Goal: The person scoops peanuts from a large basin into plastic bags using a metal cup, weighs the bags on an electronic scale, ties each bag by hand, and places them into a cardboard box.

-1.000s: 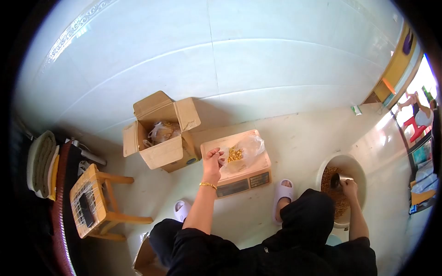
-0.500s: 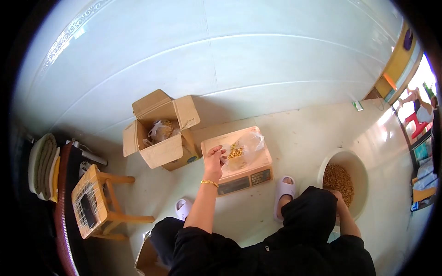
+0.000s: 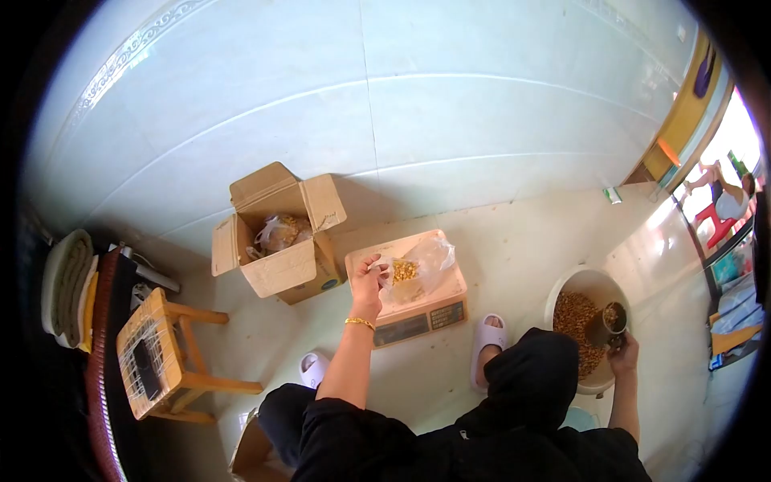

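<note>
Head view: A seated person works with two bare hands between a scale and a bucket on a pale floor.
Left hand: The left hand (image 3: 367, 287) has its fingers together, apparently pinching the edge of a clear plastic bag (image 3: 434, 254).
Bag: It lies on the scale (image 3: 456, 287), a small heap of golden pieces (image 3: 405, 271) inside. Judging by the slack plastic, it is only part filled.
Right hand: The right hand (image 3: 625, 356) is closed on a metal scoop (image 3: 597, 330); the exact finger placement is too small to tell.
Scoop: Held over the bucket (image 3: 551, 309), well apart from the bag, it has pieces visible in its mouth.
Bucket: A broad bed of loose brown pieces (image 3: 572, 320) remains unbagged.
Cardboard box: Open beside the scale, the cardboard box (image 3: 281, 271) holds bagged contents (image 3: 281, 232), seemingly similar portions already packed.
Scale reading: Illegible, so the weight on it cannot be told.
</note>
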Tool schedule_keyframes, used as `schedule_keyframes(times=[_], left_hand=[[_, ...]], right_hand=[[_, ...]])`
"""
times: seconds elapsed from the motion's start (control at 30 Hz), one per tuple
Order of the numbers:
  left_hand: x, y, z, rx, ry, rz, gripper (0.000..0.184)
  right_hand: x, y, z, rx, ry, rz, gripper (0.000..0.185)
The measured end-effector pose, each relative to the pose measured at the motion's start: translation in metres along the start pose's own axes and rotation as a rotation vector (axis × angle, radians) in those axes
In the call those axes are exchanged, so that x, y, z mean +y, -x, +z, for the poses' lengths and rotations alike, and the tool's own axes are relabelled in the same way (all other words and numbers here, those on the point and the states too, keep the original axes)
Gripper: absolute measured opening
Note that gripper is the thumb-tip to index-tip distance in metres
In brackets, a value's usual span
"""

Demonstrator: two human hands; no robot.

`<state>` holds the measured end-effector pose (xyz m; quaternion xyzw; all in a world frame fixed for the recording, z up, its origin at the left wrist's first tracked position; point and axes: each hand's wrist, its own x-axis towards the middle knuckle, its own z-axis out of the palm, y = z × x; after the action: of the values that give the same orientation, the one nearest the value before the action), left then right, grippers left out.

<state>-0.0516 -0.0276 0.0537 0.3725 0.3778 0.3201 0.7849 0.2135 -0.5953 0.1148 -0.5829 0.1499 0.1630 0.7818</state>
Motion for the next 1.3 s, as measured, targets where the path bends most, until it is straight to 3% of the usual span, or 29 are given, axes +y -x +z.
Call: schedule_keyframes(times=[0.1,0.3,0.37,0.6,0.83,0.93,0.97,1.03,1.07,1.13,1.17,1.23,1.3], left_hand=[[-0.003,-0.006,-0.001,0.010,0.006,0.015,0.028],[-0.002,-0.006,0.002,0.033,0.064,0.050,0.026],[-0.002,-0.010,0.001,0.022,0.035,0.067,0.025],[0.008,-0.005,0.004,-0.022,-0.056,0.058,0.024],[0.019,0.002,0.004,-0.010,0.066,0.016,0.030],[0.023,0.006,-0.003,-0.013,0.047,0.015,0.034],[0.022,0.007,-0.005,-0.025,0.040,0.003,0.035],[0.016,0.002,-0.014,-0.006,0.008,-0.011,0.034],[0.012,0.000,-0.018,0.034,0.002,-0.008,0.035],[0.007,-0.002,-0.023,0.073,0.028,-0.023,0.035],[0.003,-0.003,-0.024,0.069,0.031,-0.024,0.035],[0.000,-0.002,-0.023,0.064,0.023,-0.026,0.040],[0.000,-0.002,-0.021,0.059,0.023,-0.037,0.036]], right_hand=[[-0.040,0.020,0.043,-0.028,0.000,-0.072,0.012],[-0.073,0.044,0.186,-0.389,0.256,-0.171,0.013],[-0.066,0.046,0.239,-0.551,0.253,-0.029,0.012],[0.040,0.046,0.408,-0.767,0.376,0.254,0.012],[0.180,0.048,0.456,-0.835,0.669,0.412,0.017],[0.218,0.043,0.454,-0.817,1.027,0.167,0.022],[0.224,0.037,0.453,-0.821,1.028,0.177,0.022],[0.212,0.043,0.457,-0.791,1.625,-0.367,0.024],[0.206,0.049,0.457,-0.788,1.626,-0.364,0.024],[0.196,0.056,0.458,-0.785,1.688,-0.613,0.025],[0.195,0.055,0.457,-0.780,1.692,-0.614,0.025],[0.196,0.053,0.456,-0.766,1.682,-0.821,0.027],[0.195,0.057,0.456,-0.764,1.676,-0.850,0.026]])
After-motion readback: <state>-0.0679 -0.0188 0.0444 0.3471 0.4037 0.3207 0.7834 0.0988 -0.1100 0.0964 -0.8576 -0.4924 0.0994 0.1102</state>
